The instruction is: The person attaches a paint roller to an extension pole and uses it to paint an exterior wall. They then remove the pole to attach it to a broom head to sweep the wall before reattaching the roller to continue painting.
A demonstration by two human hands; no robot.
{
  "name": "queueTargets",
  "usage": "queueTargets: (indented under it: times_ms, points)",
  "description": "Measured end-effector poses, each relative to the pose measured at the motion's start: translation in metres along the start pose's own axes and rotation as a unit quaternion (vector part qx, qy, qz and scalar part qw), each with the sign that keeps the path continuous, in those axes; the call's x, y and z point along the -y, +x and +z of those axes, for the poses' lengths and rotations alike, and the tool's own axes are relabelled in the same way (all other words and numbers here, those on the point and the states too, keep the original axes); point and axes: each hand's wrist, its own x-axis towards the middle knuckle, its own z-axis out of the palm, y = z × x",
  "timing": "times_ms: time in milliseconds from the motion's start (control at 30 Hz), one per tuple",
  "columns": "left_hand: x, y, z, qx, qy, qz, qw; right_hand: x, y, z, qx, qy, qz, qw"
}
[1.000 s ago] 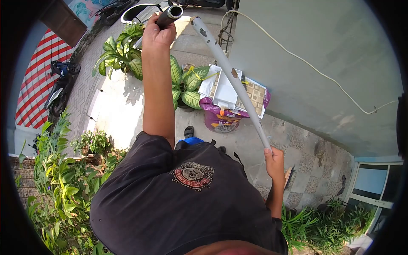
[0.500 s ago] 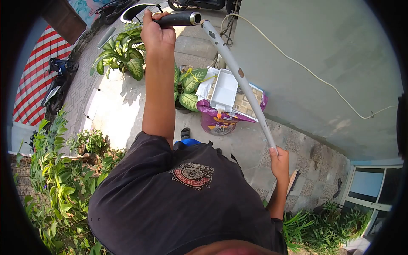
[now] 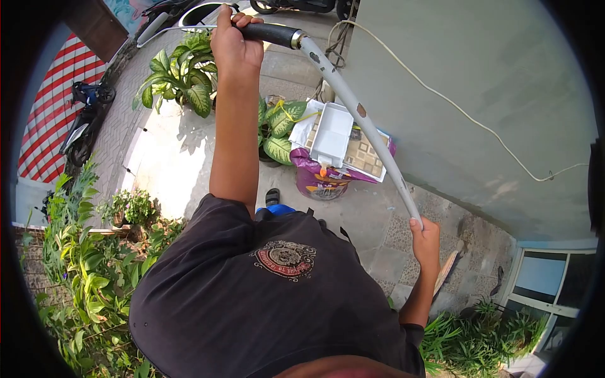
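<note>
My left hand [image 3: 236, 41], raised at the upper left, is closed around the black handle [image 3: 271, 33] of a paint roller. A thin metal rod runs left from the handle to the grey roller [image 3: 153, 26]. The handle's metal-ringed end meets the top end of a long grey pole [image 3: 353, 101] with chipped paint; how deep they fit cannot be seen. Lower right, my right hand [image 3: 426, 239] grips the pole near its other end. Beyond the pole, a white tray [image 3: 331, 135] rests on a purple bucket [image 3: 319, 183] beside a tan patterned board [image 3: 365, 154].
A grey wall [image 3: 466, 82] with a hanging cable [image 3: 441, 94] stands at right. Potted plants [image 3: 183, 79] are ahead on the left, with garden plants [image 3: 88, 277] nearer. A parked motorbike [image 3: 85, 129] is farther left. Grass-like plants [image 3: 485, 337] and a window frame [image 3: 554, 305] are lower right.
The gap between the roller handle and the pole's top end has closed. The roller has swung upward, and my right hand has moved slightly right with the pole.
</note>
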Motion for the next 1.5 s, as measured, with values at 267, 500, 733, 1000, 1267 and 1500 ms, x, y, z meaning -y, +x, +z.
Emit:
queueTargets:
  times_ms: [267,500,733,1000,1267,1500]
  points:
    - [-0.002,0.008,-0.007,0.048,0.075,-0.045,0.995,0.009,0.007,-0.021,-0.019,-0.103,0.033,0.994]
    - [0.006,0.000,0.018,0.089,0.103,-0.028,0.990,0.007,0.006,-0.009,-0.019,-0.131,-0.007,0.991]
    - [0.000,0.014,0.028,0.091,0.081,-0.090,0.988,-0.013,0.013,0.015,0.142,0.071,0.054,0.986]
    - [0.000,0.023,0.041,0.178,0.064,-0.152,0.970,-0.023,0.014,0.043,0.312,0.266,0.136,0.902]
    - [0.009,0.022,0.060,0.219,0.010,-0.207,0.954,-0.041,0.022,0.065,0.451,0.419,0.153,0.773]
    - [0.009,0.021,0.071,0.202,0.021,-0.163,0.966,-0.004,0.004,0.075,0.073,0.221,-0.013,0.972]
